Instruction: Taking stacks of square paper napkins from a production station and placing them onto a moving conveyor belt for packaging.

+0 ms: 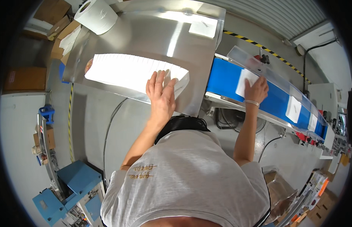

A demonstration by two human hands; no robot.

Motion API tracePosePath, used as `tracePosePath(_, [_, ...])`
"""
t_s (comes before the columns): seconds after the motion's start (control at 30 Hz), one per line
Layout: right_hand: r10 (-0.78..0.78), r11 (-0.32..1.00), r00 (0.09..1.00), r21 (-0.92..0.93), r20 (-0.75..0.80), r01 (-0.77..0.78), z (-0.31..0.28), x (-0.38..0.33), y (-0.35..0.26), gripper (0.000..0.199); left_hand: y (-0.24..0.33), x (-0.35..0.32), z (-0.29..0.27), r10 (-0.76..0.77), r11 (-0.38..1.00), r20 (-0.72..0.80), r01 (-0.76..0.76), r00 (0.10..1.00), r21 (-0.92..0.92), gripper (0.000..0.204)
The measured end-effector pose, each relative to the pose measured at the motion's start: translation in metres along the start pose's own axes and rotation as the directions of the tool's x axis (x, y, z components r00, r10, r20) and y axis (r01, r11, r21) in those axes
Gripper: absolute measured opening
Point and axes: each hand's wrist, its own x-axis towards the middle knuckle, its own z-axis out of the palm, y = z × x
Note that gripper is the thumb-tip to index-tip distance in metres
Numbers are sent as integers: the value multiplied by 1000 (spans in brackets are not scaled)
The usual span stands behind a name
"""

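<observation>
A long row of white flat packets (123,75), leaning closely one against another, lies on the steel table. My left hand (161,92) rests on the row's right end, fingers stretched out and slightly apart. At the right, a blue conveyor belt (225,77) runs away from the table. My right hand (256,90) is over the belt, its fingers bent around the right side of a white flat packet (242,84); the thumb side is partly hidden. Farther along the belt lie another white packet (293,109) and one more (312,122) near its end.
A large white paper roll (95,17) stands at the table's (145,34) far left corner. A small stack of white sheets (203,27) sits at its far right. A clear plastic guard (274,80) runs along the belt's far side. Black cables (109,128) trail across the floor.
</observation>
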Motion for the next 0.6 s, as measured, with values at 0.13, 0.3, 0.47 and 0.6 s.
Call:
tracePosePath(0.13, [-601,546,754,824,263,148,-25,-3,-91,63,7,5,-12,15,1000,74,-14,997,-15,35])
tracePosePath(0.3, [-742,399,532,906,408,-140,-5,-9,-119,37,13,13,-22,-73,997,97,75,993,-21,39])
tracePosePath(0.47, [-56,557,820,699,570,-448,12,-9,-47,30,-13,3,-17,-34,999,26,34,999,-3,35])
tracePosePath(0.6, [239,903,949,313,204,-295,32,-2,22,50,-16,2,-10,11,1000,-1,-11,1000,-10,33])
